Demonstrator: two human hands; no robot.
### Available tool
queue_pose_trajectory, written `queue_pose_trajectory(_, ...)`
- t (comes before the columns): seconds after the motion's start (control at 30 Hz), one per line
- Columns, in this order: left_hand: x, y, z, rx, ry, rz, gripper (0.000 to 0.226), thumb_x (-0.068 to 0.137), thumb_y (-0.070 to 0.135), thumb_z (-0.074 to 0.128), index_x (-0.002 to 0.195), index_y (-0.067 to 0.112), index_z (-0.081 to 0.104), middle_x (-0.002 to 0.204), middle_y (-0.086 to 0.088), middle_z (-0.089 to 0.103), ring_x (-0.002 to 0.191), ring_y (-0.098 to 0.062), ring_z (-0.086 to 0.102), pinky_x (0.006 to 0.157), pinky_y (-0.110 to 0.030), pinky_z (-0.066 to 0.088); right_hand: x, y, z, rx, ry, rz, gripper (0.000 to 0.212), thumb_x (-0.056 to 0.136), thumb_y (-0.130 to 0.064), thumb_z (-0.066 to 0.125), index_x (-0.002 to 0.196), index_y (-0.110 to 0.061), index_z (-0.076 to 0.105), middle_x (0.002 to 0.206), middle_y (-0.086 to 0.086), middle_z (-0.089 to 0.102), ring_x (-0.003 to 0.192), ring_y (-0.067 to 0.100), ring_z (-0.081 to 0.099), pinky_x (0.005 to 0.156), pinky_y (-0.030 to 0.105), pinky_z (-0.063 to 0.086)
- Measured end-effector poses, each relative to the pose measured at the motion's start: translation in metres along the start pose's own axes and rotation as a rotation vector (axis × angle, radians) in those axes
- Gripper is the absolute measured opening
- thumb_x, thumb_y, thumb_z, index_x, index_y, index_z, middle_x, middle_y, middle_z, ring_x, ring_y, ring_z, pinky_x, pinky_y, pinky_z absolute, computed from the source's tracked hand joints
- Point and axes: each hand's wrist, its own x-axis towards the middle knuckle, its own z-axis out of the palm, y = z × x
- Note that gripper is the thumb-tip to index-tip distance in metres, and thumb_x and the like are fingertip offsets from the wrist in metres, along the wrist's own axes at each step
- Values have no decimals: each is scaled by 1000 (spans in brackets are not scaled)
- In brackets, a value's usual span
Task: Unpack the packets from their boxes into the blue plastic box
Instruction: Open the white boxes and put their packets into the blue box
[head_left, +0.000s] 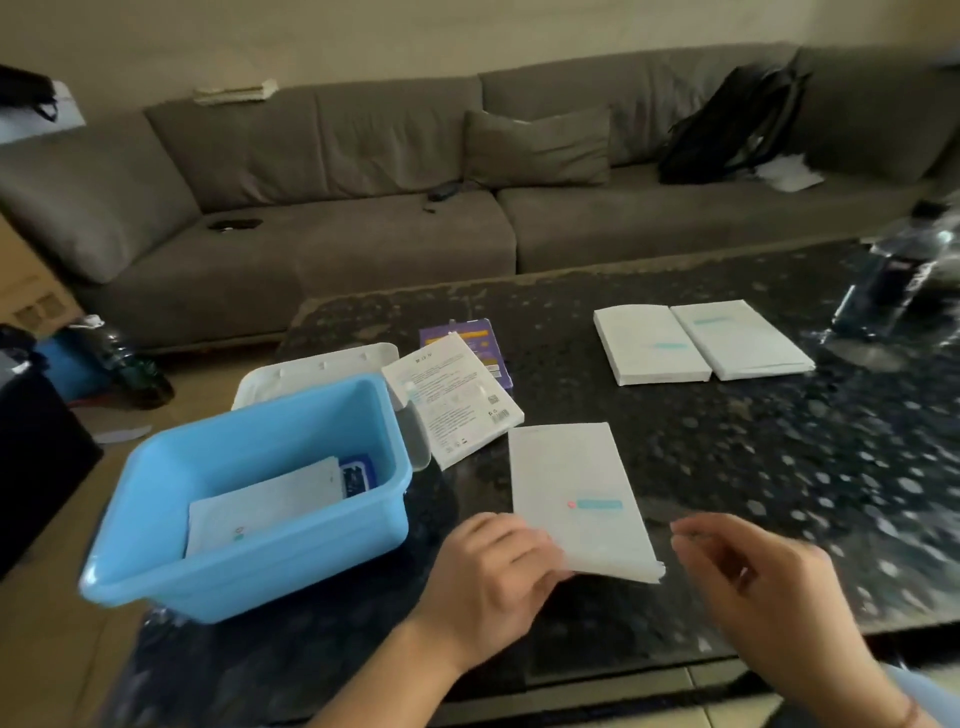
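Near the worktop's front edge, the left hand (493, 564) pinches the white box (574, 499), long axis running away, blue plastic box (249, 577) just left, right hand (753, 577) loosely open beside it.

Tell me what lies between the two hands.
In the head view, a flat white box lies between them: the left hand grips its near corner; the right hand hovers beside it.

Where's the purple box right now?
Head view, centre of the table: the purple box lies flat behind the blue bin, partly covered by a white printed box.
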Motion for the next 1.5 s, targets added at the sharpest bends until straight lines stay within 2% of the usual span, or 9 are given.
queue_pose_trajectory(0.13, 20, 7, -7, -157, 34, -186, 11, 90, 29, 68, 84, 23, 76, 87, 13, 73, 84, -6, 64, 69, -28, 54, -24, 2, 16, -72, 56, -95, 22, 80, -41, 58, 80, -28, 75, 70, -19, 69, 53, 4, 62, 50, 23, 50)
queue_pose_trajectory(0.27, 36, 12, -14, -415, -55, -540, 22, 85, 44, 65, 85, 27, 78, 86, 25, 71, 94, 0, 63, 76, -23, 55, -26, 1, 32, -164, 116, -99, 27, 83, -40, 53, 90, -27, 76, 67, -15, 62, 54, 8, 59, 46, 19, 44)
queue_pose_trajectory(0.47, 46, 14, -16, -531, -63, -739, 11, 88, 27, 72, 87, 20, 80, 85, 25, 69, 96, 7, 61, 71, -9, 50, -23, 0, 42, -301, 146, -209, 25, 84, -37, 57, 92, -22, 75, 78, -8, 62, 63, 20, 59, 40, 27, 44)
queue_pose_trajectory(0.77, 46, 17, -19, -476, -88, -629, 13, 88, 26, 73, 93, 16, 80, 85, 33, 60, 93, 19, 56, 67, -2, 46, -26, 13, 45, -315, 213, -479, 9, 80, -13, 68, 81, -14, 77, 74, 2, 62, 60, 26, 53, 44, 30, 43)
queue_pose_trajectory(0.97, 36, 12, -8, -465, -118, -627, 8, 86, 29, 75, 89, 24, 80, 81, 32, 63, 95, 1, 61, 75, -13, 51, -47, 21, 45, -207, 189, -603, 18, 86, -21, 62, 75, -16, 76, 100, 3, 74, 93, 31, 68, 63, 30, 54)
queue_pose_trajectory(1.1, 28, 10, -5, -454, -128, -568, 6, 86, 27, 75, 86, 25, 80, 78, 32, 64, 93, -3, 59, 76, -11, 47, -48, 25, 47, -131, 160, -667, 26, 91, -17, 57, 75, -13, 78, 103, -6, 75, 110, 20, 67, 77, 31, 57)
queue_pose_trajectory(1.27, 12, 11, -2, -453, -157, -530, 12, 86, 33, 73, 97, 31, 77, 81, 40, 63, 100, -4, 58, 84, -23, 51, -48, 2, 25, -2, 177, -647, 36, 96, -16, 50, 74, -10, 78, 96, -6, 75, 96, 12, 71, 70, 28, 56)
queue_pose_trajectory(1.43, 25, 16, -32, -469, -201, -370, 16, 89, 33, 61, 88, 18, 64, 77, 30, 62, 82, 2, 58, 73, -20, 48, 14, -46, -4, 81, 235, -404, 13, 82, -17, 67, 84, -12, 78, 83, -10, 73, 71, -2, 66, 66, 18, 53)
queue_pose_trajectory(1.5, 35, 18, -55, -508, 44, -491, 5, 90, 28, 65, 91, 24, 67, 80, 29, 67, 79, 1, 65, 71, -15, 49, 40, -71, -19, 159, 211, -300, 10, 79, -22, 71, 84, -18, 78, 77, -20, 71, 68, -4, 64, 62, 13, 50)
